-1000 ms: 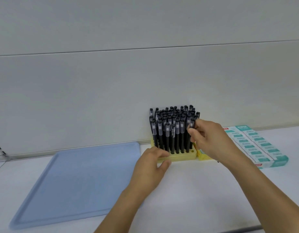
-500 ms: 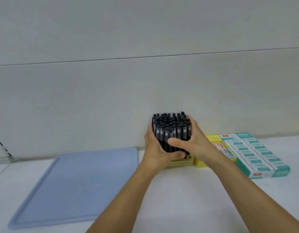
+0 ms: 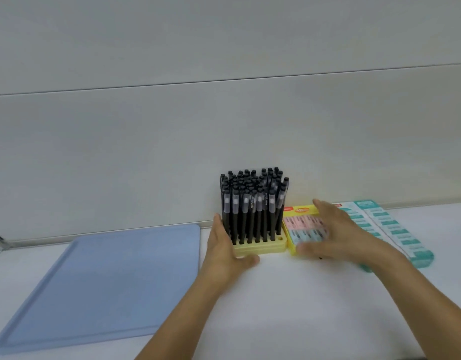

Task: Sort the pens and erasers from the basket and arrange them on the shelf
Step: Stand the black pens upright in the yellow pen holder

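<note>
A white counter [image 3: 289,307] fills the lower half of the frame beneath a pale grey panelled wall [image 3: 224,113], with a flat light-blue plastic tray [image 3: 102,287] lying at lower left. At right of centre, two long teal-and-white eraser boxes [image 3: 395,229] lie side by side against the wall, just beside an open yellow box of pink and blue erasers [image 3: 302,226]. Touching that box's left side, a pale yellow plastic pen stand [image 3: 260,246] at centre holds a dense block of upright black pens [image 3: 252,203]. The left hand [image 3: 224,250] grips the stand's left front corner, fingers along its side and thumb at its front. The right hand [image 3: 335,235], blurred, spreads with fingers straight over the yellow eraser box.
</note>
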Motion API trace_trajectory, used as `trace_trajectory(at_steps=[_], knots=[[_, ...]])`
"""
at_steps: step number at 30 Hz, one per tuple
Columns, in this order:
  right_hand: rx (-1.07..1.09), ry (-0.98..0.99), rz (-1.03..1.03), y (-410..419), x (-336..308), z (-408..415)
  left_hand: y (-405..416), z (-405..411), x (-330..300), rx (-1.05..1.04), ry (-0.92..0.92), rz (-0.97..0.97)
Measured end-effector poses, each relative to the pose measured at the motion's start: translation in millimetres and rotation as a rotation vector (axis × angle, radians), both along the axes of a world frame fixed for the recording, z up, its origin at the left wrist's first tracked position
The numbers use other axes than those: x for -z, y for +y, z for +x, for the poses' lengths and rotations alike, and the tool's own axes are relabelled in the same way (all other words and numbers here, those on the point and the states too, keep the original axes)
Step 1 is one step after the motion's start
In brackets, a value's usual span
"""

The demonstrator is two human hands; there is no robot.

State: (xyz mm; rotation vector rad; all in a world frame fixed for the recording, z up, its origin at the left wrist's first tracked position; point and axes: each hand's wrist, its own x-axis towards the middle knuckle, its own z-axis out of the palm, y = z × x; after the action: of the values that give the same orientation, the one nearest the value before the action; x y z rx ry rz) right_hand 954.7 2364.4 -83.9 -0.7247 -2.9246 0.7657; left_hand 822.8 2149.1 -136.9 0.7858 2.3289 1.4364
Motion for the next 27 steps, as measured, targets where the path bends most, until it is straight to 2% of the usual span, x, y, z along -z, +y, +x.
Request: trace_trajectory(at_steps=[1,3,8,13,15,17,20,22,27], knots=[[-0.013,-0.080,0.049,2,6,0,3,0,1,-0.021,-0.004,0.011],[-0.031,-0.115,0.096,4,15,-5,7,-4,1,-0.052,-0.001,0.028],[-0.053,-0.058,0.108,10,19,-9,7,-8,1,-0.085,-0.010,0.064],[-0.071,0.046,0.075,18,14,10,4,-7,8,-0.061,0.102,0.030],[-0.002,0.047,0.144,32,9,18,3,-6,8,-0.059,0.104,0.033],[0.158,0.000,0.163,51,5,28,3,-6,8,-0.069,0.110,0.041],[0.334,-0.126,0.059,77,2,43,4,-6,10,-0.093,0.143,0.032],[0.341,-0.155,0.002,83,6,47,4,-5,11,-0.113,0.164,0.023],[0.319,-0.224,0.116,74,12,40,4,-3,11,-0.112,0.173,0.030]])
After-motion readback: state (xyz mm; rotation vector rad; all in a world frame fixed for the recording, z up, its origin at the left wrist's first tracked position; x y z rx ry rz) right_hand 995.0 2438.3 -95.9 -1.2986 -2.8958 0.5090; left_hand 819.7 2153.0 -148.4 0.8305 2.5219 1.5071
